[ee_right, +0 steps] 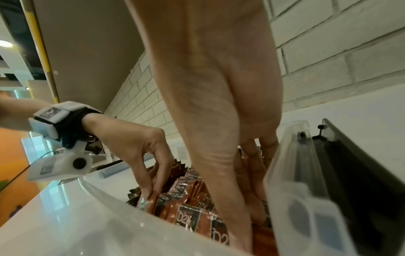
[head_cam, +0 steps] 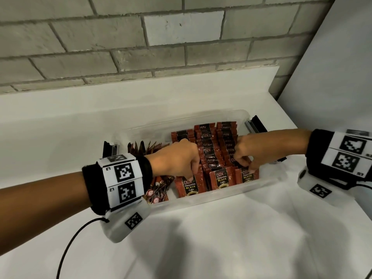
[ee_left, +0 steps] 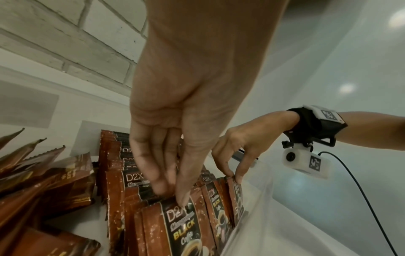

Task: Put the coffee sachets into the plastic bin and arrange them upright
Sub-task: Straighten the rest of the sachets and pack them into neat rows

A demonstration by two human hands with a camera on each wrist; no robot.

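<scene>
Sachets (head_cam: 213, 158) stand upright in bin (head_cam: 231, 195); we see left hand (head_cam: 177, 158) pinching left front sachet, right hand (head_cam: 251, 152) pinching right one from above.

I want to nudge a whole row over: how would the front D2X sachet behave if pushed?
The front sachet is thin foil, so probably light and floppy. Standing on edge, it would likely tip rather than slide. The left hand pinches its top; the glossy film may be slippery.

1. The left hand (head_cam: 177, 158) hides the sachets (head_cam: 213, 152) beneath it.
2. The right hand (head_cam: 251, 150) covers its row's near sachet tops.
3. The brown packets (ee_left: 39, 181) are cut off at the left wrist view's edge.
</scene>
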